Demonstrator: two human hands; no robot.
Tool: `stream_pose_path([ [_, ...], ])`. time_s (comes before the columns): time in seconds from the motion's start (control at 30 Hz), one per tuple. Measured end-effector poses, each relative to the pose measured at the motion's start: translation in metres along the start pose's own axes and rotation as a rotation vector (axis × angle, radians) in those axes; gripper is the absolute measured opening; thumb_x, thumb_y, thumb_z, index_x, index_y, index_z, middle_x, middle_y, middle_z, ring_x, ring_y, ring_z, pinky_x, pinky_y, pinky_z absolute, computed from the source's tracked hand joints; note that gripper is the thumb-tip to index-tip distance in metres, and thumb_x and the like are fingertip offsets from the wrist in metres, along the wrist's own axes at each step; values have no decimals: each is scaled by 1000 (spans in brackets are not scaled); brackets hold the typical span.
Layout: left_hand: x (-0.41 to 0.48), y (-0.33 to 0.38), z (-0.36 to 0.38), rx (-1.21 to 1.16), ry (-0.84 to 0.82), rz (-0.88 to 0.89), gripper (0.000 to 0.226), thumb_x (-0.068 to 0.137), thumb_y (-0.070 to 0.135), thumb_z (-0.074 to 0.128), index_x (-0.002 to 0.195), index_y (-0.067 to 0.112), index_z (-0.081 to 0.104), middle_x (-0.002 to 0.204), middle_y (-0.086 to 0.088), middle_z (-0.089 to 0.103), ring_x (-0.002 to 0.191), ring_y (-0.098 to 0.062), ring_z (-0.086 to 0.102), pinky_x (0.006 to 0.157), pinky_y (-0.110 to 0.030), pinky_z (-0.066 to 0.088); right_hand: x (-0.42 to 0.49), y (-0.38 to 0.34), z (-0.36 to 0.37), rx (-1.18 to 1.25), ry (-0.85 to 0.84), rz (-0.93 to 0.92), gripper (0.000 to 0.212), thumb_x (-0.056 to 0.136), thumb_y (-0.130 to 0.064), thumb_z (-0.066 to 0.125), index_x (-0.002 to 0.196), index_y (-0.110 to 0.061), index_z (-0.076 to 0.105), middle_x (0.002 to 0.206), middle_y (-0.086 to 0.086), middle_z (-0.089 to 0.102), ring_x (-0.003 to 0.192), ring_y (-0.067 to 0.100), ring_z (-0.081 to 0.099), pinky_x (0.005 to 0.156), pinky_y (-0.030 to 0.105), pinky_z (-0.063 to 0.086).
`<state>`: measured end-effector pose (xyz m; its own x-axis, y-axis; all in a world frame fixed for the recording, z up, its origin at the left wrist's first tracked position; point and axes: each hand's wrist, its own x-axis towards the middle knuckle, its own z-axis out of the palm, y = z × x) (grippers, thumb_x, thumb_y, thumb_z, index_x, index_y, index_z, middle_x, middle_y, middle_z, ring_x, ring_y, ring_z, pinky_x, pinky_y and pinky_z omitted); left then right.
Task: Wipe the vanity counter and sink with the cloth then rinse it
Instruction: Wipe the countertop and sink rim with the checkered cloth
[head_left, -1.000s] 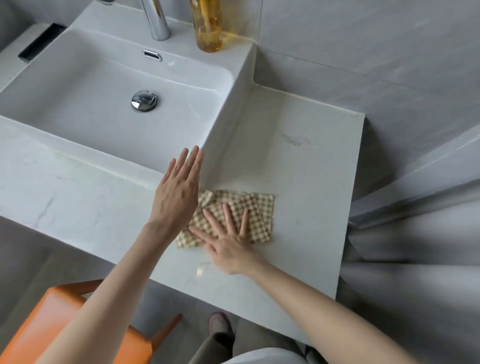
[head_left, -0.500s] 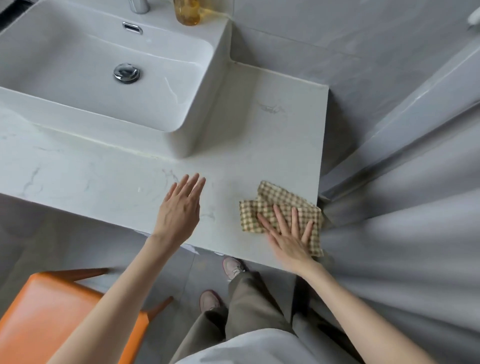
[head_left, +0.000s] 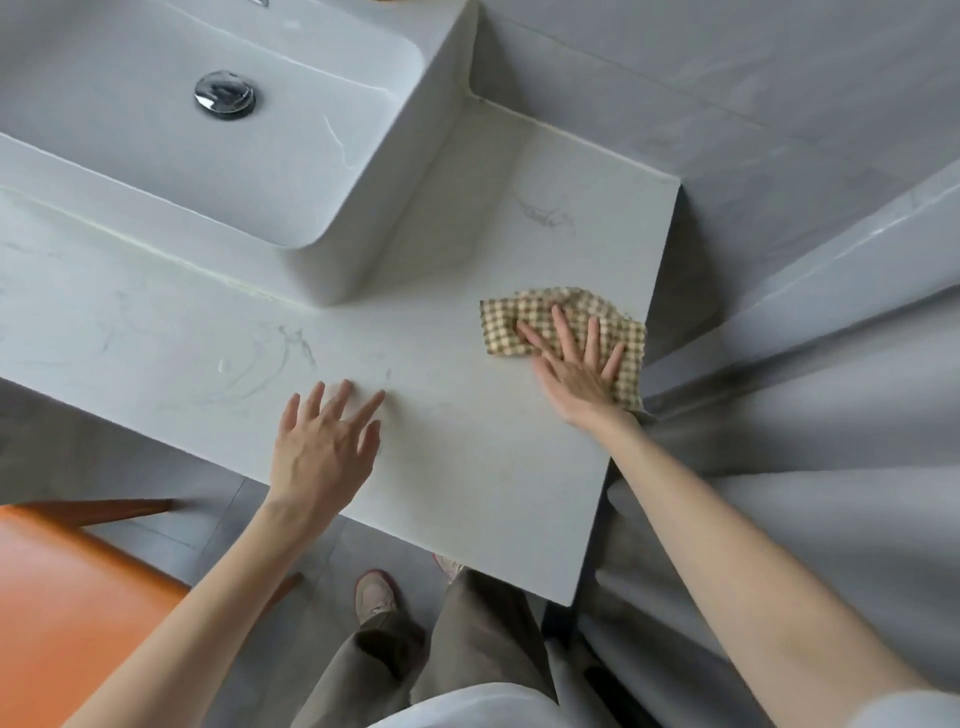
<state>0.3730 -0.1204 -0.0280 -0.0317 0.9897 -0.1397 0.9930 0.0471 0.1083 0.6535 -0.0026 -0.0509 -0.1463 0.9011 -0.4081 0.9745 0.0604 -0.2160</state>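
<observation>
Sweeping rightward from the sink (head_left: 363, 156), the right hand (head_left: 576, 374) (fingers flat, spread) now presses the checked cloth (head_left: 524, 317) at the counter (head_left: 467, 467) edge; left hand (head_left: 322, 447) splayed, empty. Sink probably next.

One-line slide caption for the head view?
Right hand presses a checked cloth at the right edge of the vanity counter; open left hand over its front edge.

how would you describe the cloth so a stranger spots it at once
Start at the white sink; the pale counter runs out to its right. Near that counter's right edge lies the cloth, flat under the right hand. It alone is patterned, checked tan and cream.
</observation>
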Motion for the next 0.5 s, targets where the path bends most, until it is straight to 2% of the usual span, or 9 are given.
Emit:
stream_pose_path([
  [0.1, 5, 11, -1, 0, 20, -40, 51, 89, 41, 28, 129, 28, 56, 116, -9, 64, 113, -33, 56, 98, -47, 41, 61, 14, -32, 25, 4, 45, 43, 98, -52, 9, 136, -66, -7, 155, -20, -22, 143, 29, -27, 107, 64, -18],
  [0.23, 12, 24, -3, -45, 81, -115, 50, 90, 40, 29, 129, 25, 56, 102, -7, 66, 109, -30, 57, 101, -43, 37, 113, 16, -58, 36, -13, 62, 43, 98, -53, 9, 137, -65, -6, 157, -16, -22, 142, 31, -27, 106, 67, -16],
  [0.3, 12, 27, -3, -61, 78, -142, 49, 91, 39, 31, 131, 25, 54, 104, -5, 66, 113, -29, 56, 103, -43, 35, 115, 8, -58, 27, -26, 29, 44, 98, -53, 9, 137, -64, -8, 157, -14, -22, 142, 33, -28, 106, 68, -16],
  [0.4, 4, 26, -5, -114, 78, -208, 43, 93, 31, 44, 135, 25, 49, 120, -3, 64, 125, -30, 49, 107, -47, 32, 86, -6, -42, -77, -60, -181, 45, 99, -52, 9, 136, -63, -12, 155, -16, -26, 141, 30, -31, 106, 65, -20],
  [0.5, -13, 19, -9, -147, 81, -302, 46, 93, 27, 50, 138, 24, 45, 138, -4, 53, 134, -29, 40, 110, -45, 29, 33, -16, -18, -151, -141, -441, 50, 101, -45, 13, 135, -63, -17, 151, -15, -36, 136, 29, -39, 104, 65, -24],
])
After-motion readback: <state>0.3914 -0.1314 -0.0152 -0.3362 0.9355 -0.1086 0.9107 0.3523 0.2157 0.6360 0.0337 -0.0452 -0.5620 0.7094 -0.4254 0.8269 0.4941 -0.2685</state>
